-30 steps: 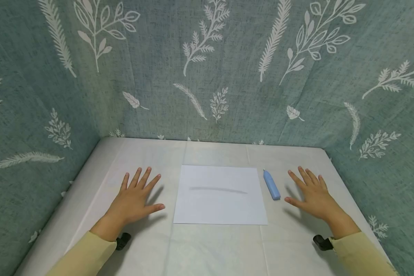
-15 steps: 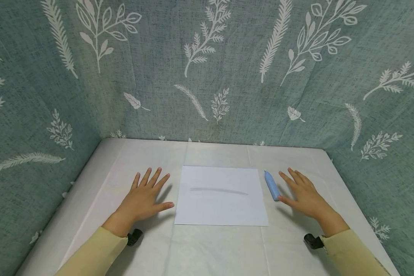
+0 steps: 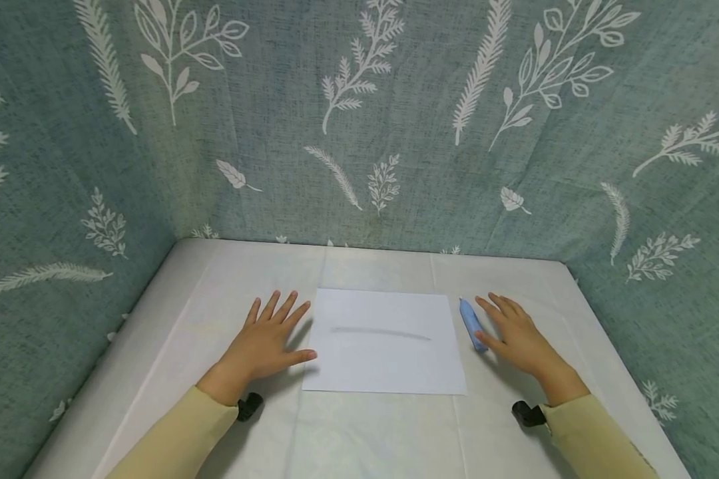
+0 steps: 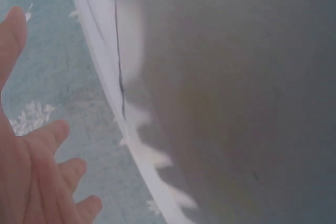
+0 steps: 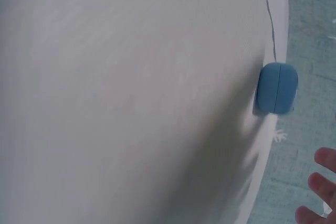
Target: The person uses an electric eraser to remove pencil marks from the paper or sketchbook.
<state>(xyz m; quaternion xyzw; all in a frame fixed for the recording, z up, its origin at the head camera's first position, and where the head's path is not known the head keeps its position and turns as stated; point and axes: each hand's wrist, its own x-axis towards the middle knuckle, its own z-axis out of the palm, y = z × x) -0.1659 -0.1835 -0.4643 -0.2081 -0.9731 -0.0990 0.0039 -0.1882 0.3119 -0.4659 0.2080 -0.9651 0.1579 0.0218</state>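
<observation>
A white sheet of paper [image 3: 386,366] lies mid-table with a faint grey, slightly curved streak [image 3: 380,331] across it. My left hand [image 3: 266,346], fingers spread, hovers at the sheet's left side; its thumb tip overlaps the paper's edge in the head view. To the right of the sheet lies a thick blue pen-shaped tool [image 3: 471,322] with a narrow tip at its far end. My right hand [image 3: 518,339] is just right of this tool, fingers loosely spread, thumb overlapping its near end. The right wrist view shows the tool's rounded, seamed end [image 5: 277,88] apart from the fingertips [image 5: 321,182].
A white cloth covers the table [image 3: 371,432]. Green leaf-patterned fabric [image 3: 263,133] rises behind it and at both sides. Small black wrist cameras [image 3: 250,406] sit at both cuffs.
Both hands have moved inward: the left hand rightward to the paper's edge, the right hand leftward to the blue tool. Paper and tool stay in place.
</observation>
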